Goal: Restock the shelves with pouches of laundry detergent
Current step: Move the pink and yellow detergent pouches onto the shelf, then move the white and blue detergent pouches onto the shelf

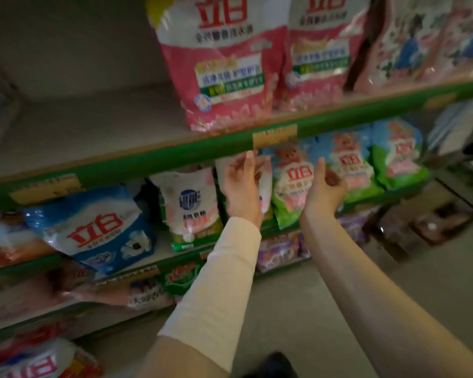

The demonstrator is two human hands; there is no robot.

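The green-edged shelf [120, 165] unit fills most of the view, several tiers of it. The top tier carries a big pink pouch [221, 77] standing upright with a second pink pouch [317, 58] touching it on the right; I'd guess those are the heavy ones, so two hands, one under the base. They're glossy soft film, so probably slippery and saggy rather than stiff; pinching only the top seal looks like a good way to drop one.

One tier down there's a blue and white pouch [99, 227] leaning back, then a smaller white and pink pouch [191, 205] standing, then the bear pouches [292, 184] packed touching each other out to the right; these look light enough to grab by the sides with one hand.

Both hands are up at that middle tier. The left hand [241, 186], white sleeve on the arm, sits right against another white pouch [266, 184] squeezed in beside the bears; its fingers are loosely curved and I honestly can't tell if it's gripping or only touching. The right hand [325, 189] hangs just in front of the bears, fingers relaxed, nothing in it.

In the way: the shelf lip sits just over the fingertips, with a yellow price label [275, 136] right there; the neighbours are tight, so sliding anything in could topple them.
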